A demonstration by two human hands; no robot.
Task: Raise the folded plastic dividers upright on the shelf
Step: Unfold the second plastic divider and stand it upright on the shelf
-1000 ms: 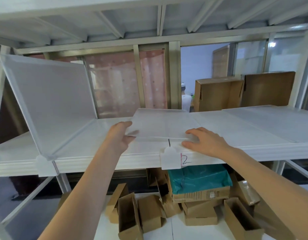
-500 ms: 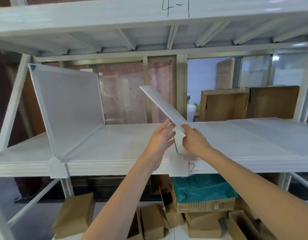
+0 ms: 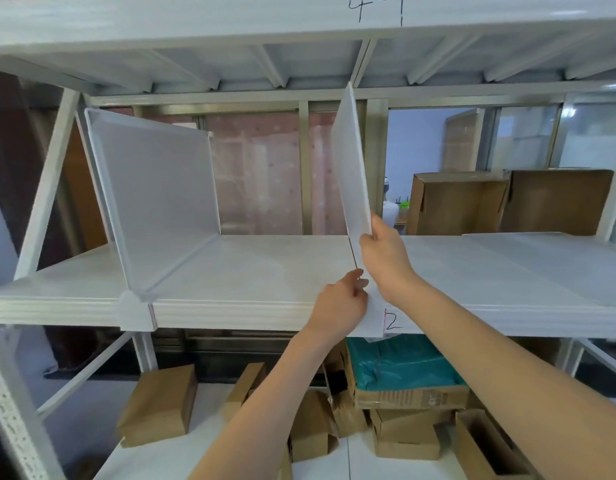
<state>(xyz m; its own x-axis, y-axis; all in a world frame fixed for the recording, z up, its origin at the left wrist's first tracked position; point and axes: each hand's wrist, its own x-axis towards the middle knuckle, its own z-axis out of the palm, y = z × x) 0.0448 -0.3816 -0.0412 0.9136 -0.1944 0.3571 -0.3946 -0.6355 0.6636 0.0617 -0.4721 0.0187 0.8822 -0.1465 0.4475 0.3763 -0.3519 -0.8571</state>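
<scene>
A translucent white plastic divider [image 3: 351,174] stands almost upright in the middle of the white shelf [image 3: 251,271], its top edge close to the beams above. My right hand [image 3: 386,258] grips its front edge low down. My left hand [image 3: 341,303] pinches the divider's white base clip at the shelf's front lip. A second divider [image 3: 154,195] stands upright to the left, leaning slightly, with its own clip [image 3: 136,311] on the lip. Another plastic sheet [image 3: 542,251] lies flat on the shelf at the right.
Two brown cardboard boxes [image 3: 459,202] stand behind the shelf at the right. Below the shelf are several cardboard boxes [image 3: 161,407] and one with a teal bag [image 3: 400,362]. The upper shelf [image 3: 299,26] hangs close overhead.
The middle divider went from flat on the shelf to tilted, then to nearly upright. My right hand rose with its front edge; my left hand dropped to the base clip.
</scene>
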